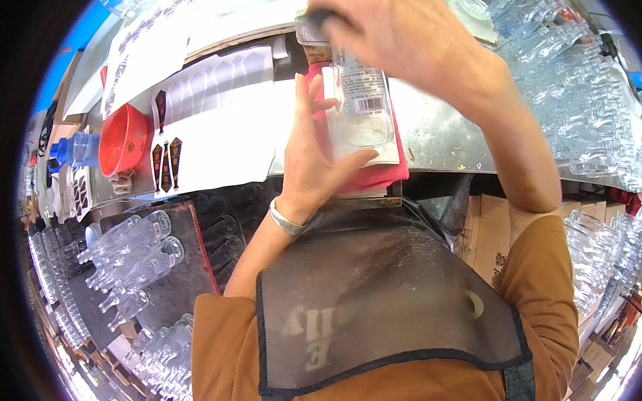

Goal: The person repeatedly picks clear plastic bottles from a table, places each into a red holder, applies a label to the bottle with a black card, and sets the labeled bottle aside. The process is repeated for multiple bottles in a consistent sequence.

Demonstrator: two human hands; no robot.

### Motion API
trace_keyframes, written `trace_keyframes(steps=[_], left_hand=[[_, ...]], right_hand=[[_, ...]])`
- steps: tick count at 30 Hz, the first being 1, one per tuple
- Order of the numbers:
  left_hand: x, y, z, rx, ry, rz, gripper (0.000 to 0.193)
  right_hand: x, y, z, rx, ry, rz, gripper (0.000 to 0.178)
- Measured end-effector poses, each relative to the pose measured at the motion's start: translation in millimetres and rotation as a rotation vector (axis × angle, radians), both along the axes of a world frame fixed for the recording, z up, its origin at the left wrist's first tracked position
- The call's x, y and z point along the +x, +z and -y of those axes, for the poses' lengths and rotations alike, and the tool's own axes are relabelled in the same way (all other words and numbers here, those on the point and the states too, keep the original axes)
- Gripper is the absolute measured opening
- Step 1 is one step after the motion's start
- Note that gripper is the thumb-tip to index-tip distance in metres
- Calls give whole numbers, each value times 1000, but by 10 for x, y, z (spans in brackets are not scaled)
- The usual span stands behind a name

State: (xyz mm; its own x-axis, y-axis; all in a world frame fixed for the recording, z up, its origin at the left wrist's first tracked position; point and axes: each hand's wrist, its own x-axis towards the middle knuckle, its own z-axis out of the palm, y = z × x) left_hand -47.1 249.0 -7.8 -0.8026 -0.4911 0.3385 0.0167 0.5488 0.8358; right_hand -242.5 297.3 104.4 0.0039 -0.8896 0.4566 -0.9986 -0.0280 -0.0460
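Your bottle [361, 133] lies on its side on the red cloth [396, 172] at the table's [439, 136] near edge, base toward you, neck end under your right hand [400, 35]. Cloth is likely there as padding, so glass doesn't sit on bare metal; my read is it also cuts sliding. Printed label [364, 89] faces up, so you can see it straight on. Left hand [309, 153]: fingers wide, thumb by the base, the others along the bottle's left side; looks like a loose cradle against rolling, not a clamp. Can't confirm contact all round. Right hand is blurred, fingers bent by a dark object [323, 18]; can't tell if they grip it. That arm comes in high from the right, presumably to keep the label side uncovered. Sheet with dark pointed stickers [230, 126] lies flat left of the cloth, near the table's near edge, within easy left reach. Red bowl [123, 140] is beyond it, toward the table's left end, well apart from your hands. Clear glass bottles [564, 86] crowd the table's right end; keeping them off the cloth probably leaves your elbows room and avoids knocks.
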Motion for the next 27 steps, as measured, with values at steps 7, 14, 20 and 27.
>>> trace_keyframes(steps=[7, 14, 20, 27], left_hand=[[13, 1, -53, 63, 3, -23, 131], [59, -38, -8, 134, -63, -34, 125], [86, -165, 88, 283, -114, -80, 123], [92, -145, 138, 320, -182, -91, 118]], right_hand=[[-25, -102, -55, -193, -97, 68, 10], [-41, -193, -228, 88, -1, 513, 18], [355, -355, -634, -12, 422, 463, 32], [-101, -749, -678, -281, 185, 622, 26]])
